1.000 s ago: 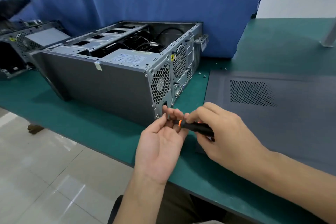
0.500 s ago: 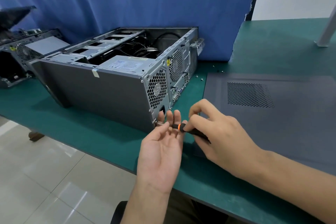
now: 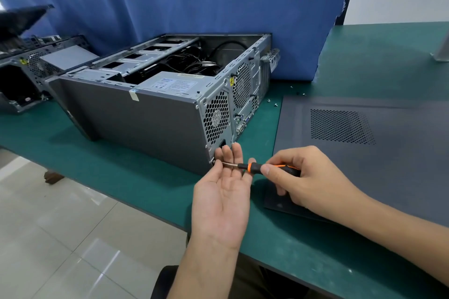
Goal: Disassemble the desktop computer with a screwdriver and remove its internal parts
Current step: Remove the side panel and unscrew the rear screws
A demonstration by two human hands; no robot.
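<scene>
Grey metal desktop computer case (image 3: 150, 124): lying open-topped on the green table (image 3: 109, 172), rear corner at my hands.
Black-and-orange screwdriver (image 3: 252, 167): my right hand (image 3: 313, 177) clasps its handle, tip at the case's lower rear corner.
Left hand (image 3: 223, 192): palm up, fingers straight, under the shaft.
Dark grey side panel (image 3: 364, 165): flat, right of the case.

Bare left grip (image 3: 222, 194), bare right grip (image 3: 313, 177), bare forearms (image 3: 393, 228), dark olive-brown trousers (image 3: 247, 277)

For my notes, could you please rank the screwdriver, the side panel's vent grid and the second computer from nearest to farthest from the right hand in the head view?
1. screwdriver, held in the right hand.
2. vent grid, beyond the hand, rightward.
3. second computer, far left.
</scene>
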